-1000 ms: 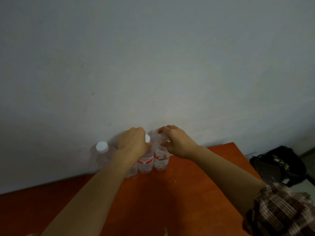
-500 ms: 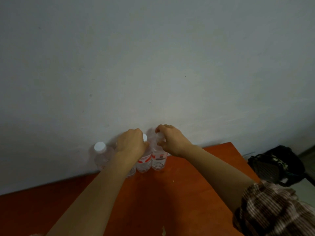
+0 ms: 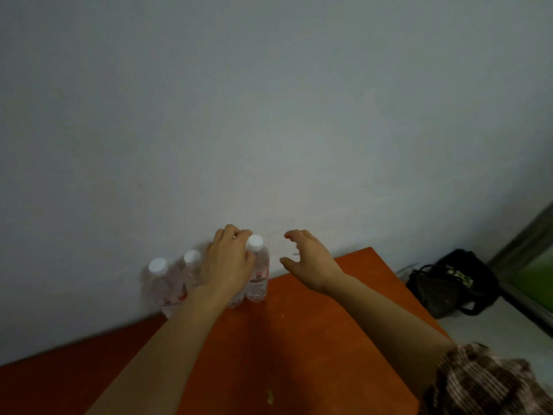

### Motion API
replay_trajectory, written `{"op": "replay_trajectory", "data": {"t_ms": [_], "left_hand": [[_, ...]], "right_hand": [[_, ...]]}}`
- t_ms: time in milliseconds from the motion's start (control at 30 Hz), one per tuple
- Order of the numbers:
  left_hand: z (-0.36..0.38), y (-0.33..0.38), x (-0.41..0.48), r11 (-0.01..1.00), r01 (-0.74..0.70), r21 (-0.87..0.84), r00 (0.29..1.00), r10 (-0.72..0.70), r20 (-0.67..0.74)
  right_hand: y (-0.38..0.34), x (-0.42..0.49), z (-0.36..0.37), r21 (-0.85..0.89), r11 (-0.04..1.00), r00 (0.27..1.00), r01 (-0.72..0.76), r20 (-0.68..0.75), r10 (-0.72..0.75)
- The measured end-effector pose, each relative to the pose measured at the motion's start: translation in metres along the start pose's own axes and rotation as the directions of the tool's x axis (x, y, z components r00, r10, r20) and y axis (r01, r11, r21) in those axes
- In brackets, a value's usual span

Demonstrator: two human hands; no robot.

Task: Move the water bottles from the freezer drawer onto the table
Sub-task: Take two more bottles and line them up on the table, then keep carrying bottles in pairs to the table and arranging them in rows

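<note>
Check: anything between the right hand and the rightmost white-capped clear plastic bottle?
Nothing visible. The open right hand hovers beside the white-capped clear plastic bottle, with only a gap above the orange table between them.

Brown, seemingly plaid right sleeve [image 3: 484, 381].

You will find no text here that can be read. The rightmost water bottle [image 3: 258, 262], at the far edge of the table [image 3: 299, 339], carries a red-and-white label [image 3: 256, 279], but its print is too blurred. The labels on the bottles to its left [image 3: 164, 284] are just as unclear.
</note>
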State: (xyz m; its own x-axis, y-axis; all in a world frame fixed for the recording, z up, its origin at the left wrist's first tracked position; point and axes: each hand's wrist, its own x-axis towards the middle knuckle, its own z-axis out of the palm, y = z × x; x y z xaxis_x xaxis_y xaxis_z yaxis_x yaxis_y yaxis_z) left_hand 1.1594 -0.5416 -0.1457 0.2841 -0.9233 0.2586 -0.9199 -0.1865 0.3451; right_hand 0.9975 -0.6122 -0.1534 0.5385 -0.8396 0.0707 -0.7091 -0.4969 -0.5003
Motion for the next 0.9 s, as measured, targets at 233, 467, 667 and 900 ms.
{"op": "replay_trajectory", "data": {"t_ms": [233,467,667,900], "left_hand": [[0.030,0.100,-0.039,0.984,-0.167,-0.061,0.971,0.175,0.166],[0.066,0.253,-0.120,0.928,-0.364,-0.073,0.852,0.364,0.376],[0.085,0.407,-0.244,0.824,-0.546,-0.148,0.706,0.549,0.448],[0.089,0.580,-0.447,0.636,-0.721,-0.274,0.478,0.744,0.467]], "right_hand": [[0.058,-0.110,-0.062,-0.061,0.984,0.979,-0.165,-0.130,0.156],[0.143,-0.288,-0.128,-0.243,0.869,0.894,-0.431,-0.241,0.376],[0.196,-0.488,-0.175,-0.233,0.685,0.715,-0.690,-0.368,0.595],[0.223,-0.739,-0.212,-0.207,0.427,0.474,-0.880,-0.405,0.782]]}}
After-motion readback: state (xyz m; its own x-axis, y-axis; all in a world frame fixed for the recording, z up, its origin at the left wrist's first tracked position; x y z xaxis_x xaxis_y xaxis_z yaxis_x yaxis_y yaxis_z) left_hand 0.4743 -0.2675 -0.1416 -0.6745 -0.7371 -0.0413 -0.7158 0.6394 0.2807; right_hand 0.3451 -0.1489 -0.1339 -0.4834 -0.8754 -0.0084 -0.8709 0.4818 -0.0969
